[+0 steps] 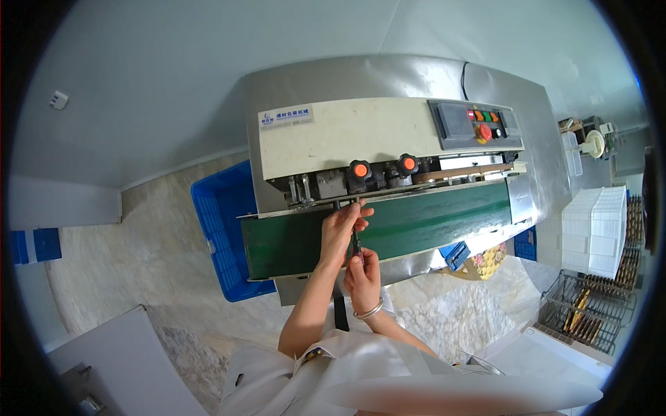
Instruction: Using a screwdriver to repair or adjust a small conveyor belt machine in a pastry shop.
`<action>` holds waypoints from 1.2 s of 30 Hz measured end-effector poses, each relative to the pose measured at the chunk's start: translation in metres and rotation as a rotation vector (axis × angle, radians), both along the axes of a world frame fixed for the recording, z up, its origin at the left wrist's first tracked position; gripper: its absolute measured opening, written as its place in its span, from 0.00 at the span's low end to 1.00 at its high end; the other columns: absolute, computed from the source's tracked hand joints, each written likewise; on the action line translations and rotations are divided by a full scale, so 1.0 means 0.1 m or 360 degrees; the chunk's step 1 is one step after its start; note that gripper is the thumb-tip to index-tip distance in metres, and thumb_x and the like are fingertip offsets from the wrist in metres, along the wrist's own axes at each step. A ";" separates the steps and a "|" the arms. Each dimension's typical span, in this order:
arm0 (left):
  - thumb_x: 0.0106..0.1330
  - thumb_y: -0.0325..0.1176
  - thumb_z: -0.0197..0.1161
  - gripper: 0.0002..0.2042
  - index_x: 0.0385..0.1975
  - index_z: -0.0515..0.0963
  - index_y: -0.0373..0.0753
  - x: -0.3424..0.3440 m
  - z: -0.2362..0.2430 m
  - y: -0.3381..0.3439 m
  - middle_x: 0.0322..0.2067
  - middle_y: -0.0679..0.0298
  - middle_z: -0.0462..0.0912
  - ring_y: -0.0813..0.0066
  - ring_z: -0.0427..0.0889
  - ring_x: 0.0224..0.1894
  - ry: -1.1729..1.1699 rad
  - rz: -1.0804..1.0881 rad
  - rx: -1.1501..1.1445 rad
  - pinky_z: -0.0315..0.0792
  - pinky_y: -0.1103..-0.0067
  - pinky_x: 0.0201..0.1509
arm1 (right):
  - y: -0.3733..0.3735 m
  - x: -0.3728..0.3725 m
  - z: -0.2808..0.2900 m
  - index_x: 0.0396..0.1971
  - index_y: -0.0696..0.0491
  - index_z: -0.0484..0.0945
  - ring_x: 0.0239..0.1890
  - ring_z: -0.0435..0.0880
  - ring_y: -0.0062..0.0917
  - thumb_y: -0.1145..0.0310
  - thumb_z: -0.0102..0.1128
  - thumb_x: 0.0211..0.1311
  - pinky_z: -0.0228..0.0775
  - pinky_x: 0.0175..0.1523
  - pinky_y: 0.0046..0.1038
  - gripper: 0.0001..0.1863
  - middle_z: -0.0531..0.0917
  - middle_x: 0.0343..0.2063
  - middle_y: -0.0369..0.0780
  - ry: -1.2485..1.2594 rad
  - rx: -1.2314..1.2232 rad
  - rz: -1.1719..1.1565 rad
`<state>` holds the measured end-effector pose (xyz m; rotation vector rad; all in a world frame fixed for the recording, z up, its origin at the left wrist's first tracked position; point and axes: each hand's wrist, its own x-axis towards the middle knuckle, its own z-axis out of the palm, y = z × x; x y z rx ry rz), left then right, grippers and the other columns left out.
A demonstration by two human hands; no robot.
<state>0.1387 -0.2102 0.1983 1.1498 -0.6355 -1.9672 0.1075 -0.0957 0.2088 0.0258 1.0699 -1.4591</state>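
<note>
Over the green conveyor belt (430,215) of a band sealing machine (347,139), my two hands meet just below its front edge. My right hand (363,277), with a bracelet on its wrist, is closed around a thin dark rod-like tool (356,244), perhaps a screwdriver, pointing up toward the machine. My left hand (338,232) reaches higher, its thumb and fingers bent together at the tool's upper end by the machine's lower edge. What those fingertips pinch is too small to make out. Two black knobs with orange caps (359,170) sit right above them.
A control panel (475,125) with coloured switches and a red button is at the machine's right. The blue crate (225,236) stands beyond the belt's left end. A small blue item (455,256) lies by the near table edge. Wire racks (590,308) and white baskets (594,229) are far right.
</note>
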 end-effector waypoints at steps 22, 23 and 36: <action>0.63 0.43 0.61 0.16 0.38 0.79 0.34 0.00 -0.03 0.00 0.30 0.61 0.83 0.83 0.73 0.26 0.0172 0.0033 0.0118 0.67 0.85 0.34 | 0.03 -0.12 0.00 0.41 0.50 0.64 0.18 0.65 0.11 0.76 0.54 0.61 0.54 0.18 0.14 0.12 0.68 0.25 0.31 0.0979 0.0167 0.0003; 0.63 0.43 0.61 0.16 0.38 0.79 0.34 0.00 -0.04 -0.01 0.30 0.61 0.83 0.83 0.73 0.26 0.0171 0.0033 0.0120 0.67 0.85 0.34 | 0.06 -0.09 0.03 0.41 0.51 0.65 0.17 0.63 0.11 0.75 0.54 0.61 0.54 0.18 0.14 0.11 0.69 0.24 0.31 0.0711 0.0115 0.0016; 0.61 0.43 0.63 0.16 0.38 0.79 0.34 -0.01 0.01 -0.01 0.29 0.63 0.82 0.84 0.72 0.26 0.0139 0.0054 0.0232 0.65 0.88 0.31 | -0.10 0.01 0.02 0.46 0.51 0.64 0.23 0.67 0.12 0.78 0.56 0.60 0.57 0.21 0.13 0.17 0.69 0.32 0.32 0.0453 0.0155 -0.0144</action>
